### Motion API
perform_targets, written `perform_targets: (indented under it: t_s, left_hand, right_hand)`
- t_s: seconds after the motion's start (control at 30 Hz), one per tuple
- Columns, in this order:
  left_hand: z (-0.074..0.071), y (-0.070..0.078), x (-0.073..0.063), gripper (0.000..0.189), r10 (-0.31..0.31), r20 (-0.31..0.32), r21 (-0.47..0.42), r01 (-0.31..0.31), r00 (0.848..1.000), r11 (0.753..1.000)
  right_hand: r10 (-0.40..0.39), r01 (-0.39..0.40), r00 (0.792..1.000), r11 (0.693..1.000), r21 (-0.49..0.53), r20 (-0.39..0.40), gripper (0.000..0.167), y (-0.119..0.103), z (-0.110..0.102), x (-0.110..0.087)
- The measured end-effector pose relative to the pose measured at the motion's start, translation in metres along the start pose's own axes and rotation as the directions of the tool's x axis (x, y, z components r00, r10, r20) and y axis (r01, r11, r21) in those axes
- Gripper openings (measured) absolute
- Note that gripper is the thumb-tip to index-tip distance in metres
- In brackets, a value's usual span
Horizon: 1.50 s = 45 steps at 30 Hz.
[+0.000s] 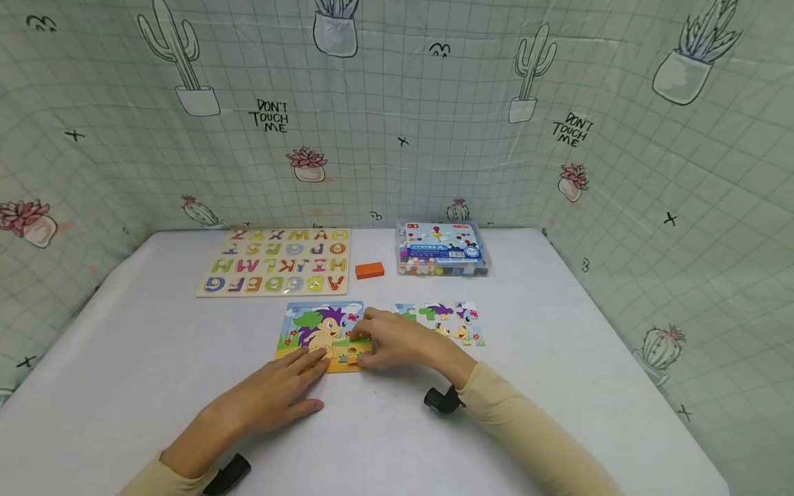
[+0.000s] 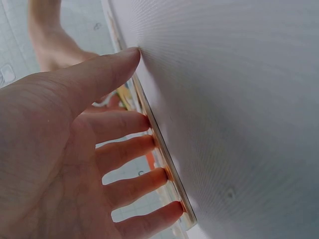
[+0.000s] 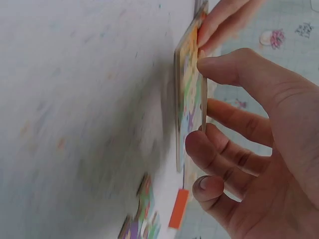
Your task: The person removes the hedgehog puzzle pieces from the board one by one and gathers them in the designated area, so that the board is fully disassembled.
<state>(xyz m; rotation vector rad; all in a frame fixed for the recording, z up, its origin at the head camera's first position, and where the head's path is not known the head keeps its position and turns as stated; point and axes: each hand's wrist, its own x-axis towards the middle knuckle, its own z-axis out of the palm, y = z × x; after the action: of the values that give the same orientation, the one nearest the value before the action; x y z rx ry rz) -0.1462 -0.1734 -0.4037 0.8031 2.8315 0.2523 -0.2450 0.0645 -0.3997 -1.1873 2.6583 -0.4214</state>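
Observation:
A jigsaw puzzle board (image 1: 290, 353) with a purple-haired cartoon hedgehog lies flat on the white table. On its lower left part rest the spread, straight fingers of my left hand (image 1: 267, 393); the thumb is out over the table, off the board. My right hand (image 1: 400, 337) pinches a puzzle piece (image 1: 355, 350) at the board's lower right. In the right wrist view the piece (image 3: 204, 94) is seen edge-on between thumb and fingers, slightly above the board (image 3: 178, 99). Loose puzzle pieces (image 1: 462, 334) lie to the right, some hidden behind the right hand.
A wooden alphabet board (image 1: 273, 296) lies at the back left. An orange block (image 1: 369, 270) sits beside it. Farther right stands a clear plastic box (image 1: 443, 251) of small coloured parts. Patterned cloth (image 1: 384, 124) hangs around the table's back and sides.

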Motion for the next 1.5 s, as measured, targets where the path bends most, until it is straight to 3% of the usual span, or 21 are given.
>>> perform_targets:
  t_s: [0.53, 0.9, 1.2, 1.5]
  left_hand:
    - [0.000, 0.004, -0.001, 0.067, -0.005, -0.012, -0.005, 0.005, 1.000, 1.000]
    - [-0.001, 0.004, 0.000, 0.066, -0.003, -0.001, -0.002, 0.003, 1.000, 1.000]
    - [-0.001, 0.006, -0.001, 0.067, -0.016, 0.001, -0.005, 0.016, 1.000, 1.000]
    - [-0.002, 0.008, -0.001, 0.067, -0.021, -0.004, -0.023, 0.021, 1.000, 0.999]
  right_hand:
    - [0.122, -0.116, 0.991, 0.988, 0.101, -0.059, 0.030, 0.060, -0.024, -0.081]
    - [0.177, -0.170, 0.983, 0.978, 0.120, -0.047, 0.032, 0.095, -0.023, -0.133]
    - [0.193, -0.187, 0.981, 0.971, 0.149, -0.027, 0.032, 0.110, -0.019, -0.155]
    - [0.168, -0.159, 0.985, 0.971, 0.178, -0.037, 0.030, 0.112, -0.017, -0.163]
